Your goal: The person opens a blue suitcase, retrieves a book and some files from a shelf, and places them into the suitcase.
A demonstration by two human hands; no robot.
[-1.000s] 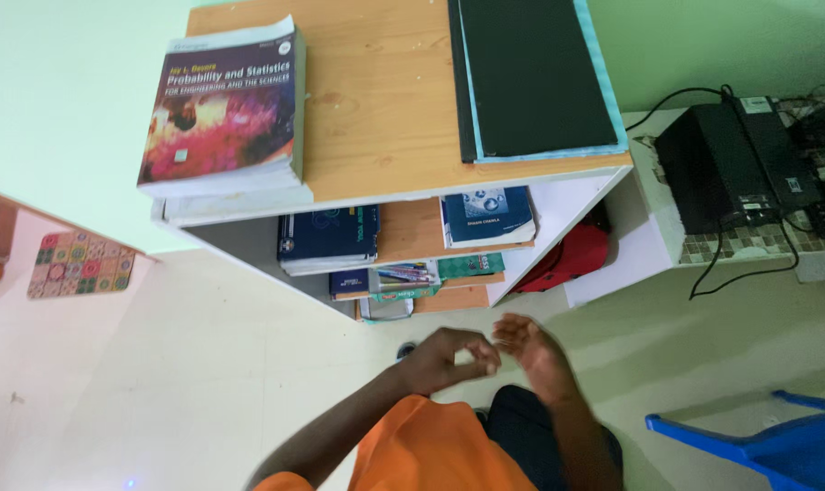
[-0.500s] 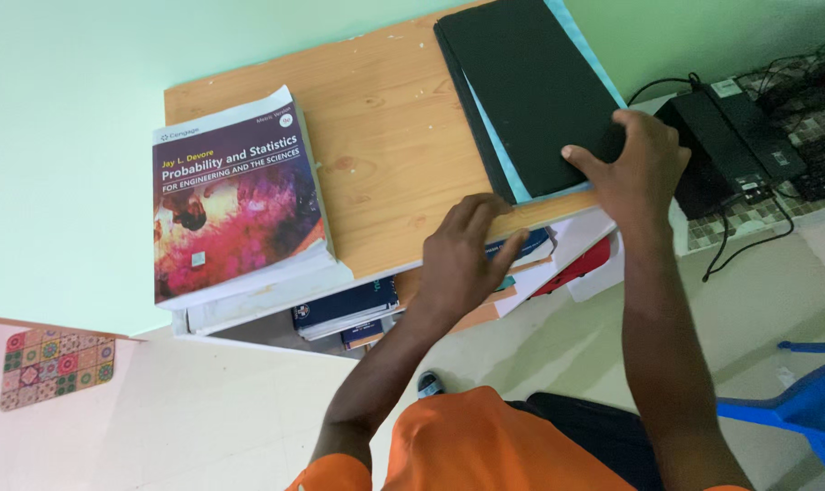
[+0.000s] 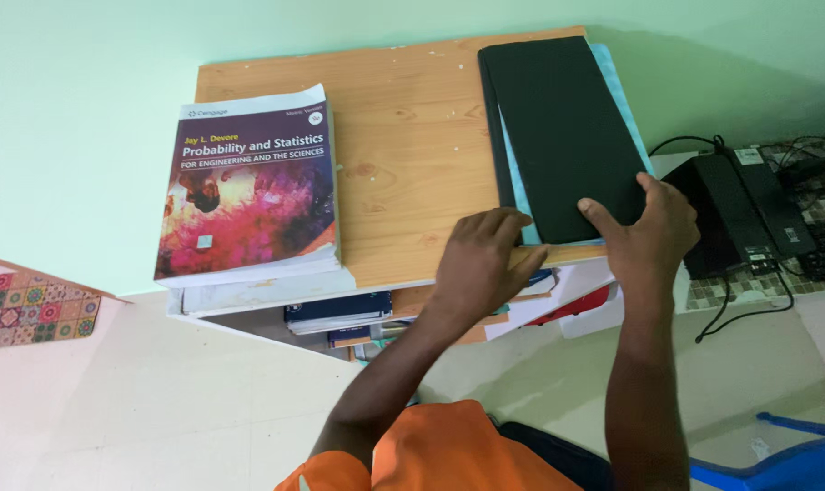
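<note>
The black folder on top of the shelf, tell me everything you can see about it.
The black folder is a flat, matte, rectangular cover, closed, lying on a light blue sheet at the right end of the wooden shelf top. The right hand grips its near right corner, thumb on top. The left hand rests at its near left corner, on the shelf edge.

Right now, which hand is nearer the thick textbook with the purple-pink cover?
Left. The left hand rests on the wooden shelf top, right of the textbook and not touching it. The right hand is farther right, gripping the black folder.
</note>
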